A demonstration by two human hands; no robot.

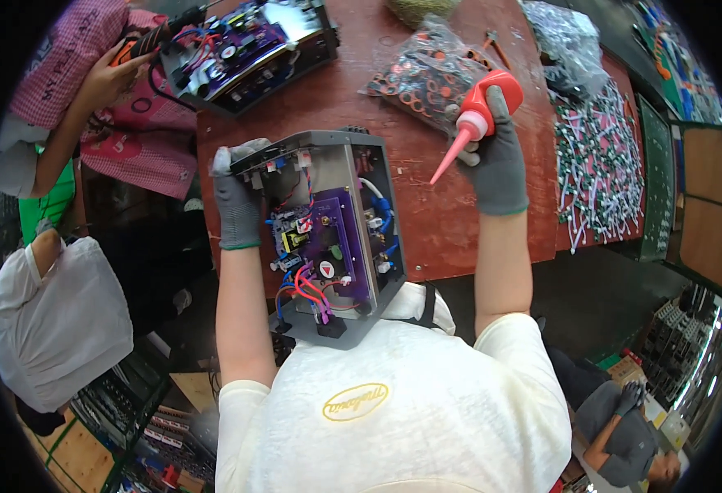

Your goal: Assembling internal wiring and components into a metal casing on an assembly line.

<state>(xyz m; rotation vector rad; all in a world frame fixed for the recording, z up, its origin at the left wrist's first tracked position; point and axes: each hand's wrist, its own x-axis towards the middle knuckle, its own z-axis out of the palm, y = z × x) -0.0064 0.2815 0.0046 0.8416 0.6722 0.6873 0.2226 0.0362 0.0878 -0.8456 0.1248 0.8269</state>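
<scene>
An open grey metal housing [340, 168] is tilted up close to my body. Inside it are a purple circuit board [352, 230], red and blue wires, and a silver plate. My left hand [239, 197], in a grey glove, grips the housing at its far left corner; the fingertips are partly hidden. In my gloved right hand [496, 164] is a red squeeze bottle [500, 90], its long pointed nozzle [451, 156] aimed down and left over the table. The nozzle tip is apart from the housing.
On the red-brown table [443, 234] lie a clear bag of small dark and orange parts [426, 70] and a second open housing [250, 53]. A co-worker's hand [110, 82] holds a power driver there. A pile of white-wired parts [595, 164] covers the right side.
</scene>
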